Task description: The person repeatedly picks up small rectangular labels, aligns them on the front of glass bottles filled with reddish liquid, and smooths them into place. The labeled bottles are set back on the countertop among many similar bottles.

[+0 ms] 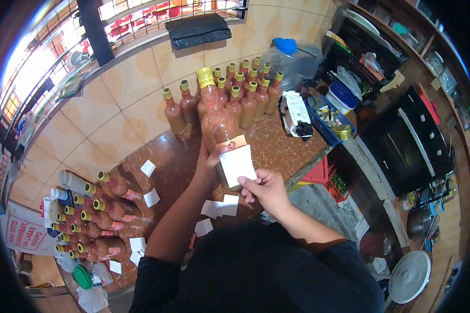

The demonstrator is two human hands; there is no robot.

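Observation:
A glass bottle (pixel 219 125) with a yellow-sealed cap and reddish-brown contents tilts up in front of me. My left hand (pixel 208 162) grips its lower body from the left side. Across the bottle's front lies an orange label strip (pixel 232 144) bearing a small emblem. Just below the strip, a white paper square (pixel 238 166) covers part of the glass, and the thumb and fingers of my right hand (pixel 268 187) pinch its lower right corner. Whether paper and label are one piece, I cannot tell. White paper pieces (pixel 219 207) lie on the brown countertop (pixel 172 156) below.
Several capped bottles (pixel 248 103) stand against the tiled wall. At the left, several bottles with reddish labels (pixel 113 213) are grouped. A blue tray (pixel 329 117) of small items sits by the counter's right end. A black oven (pixel 407 141) and white fan (pixel 410 277) are farther right.

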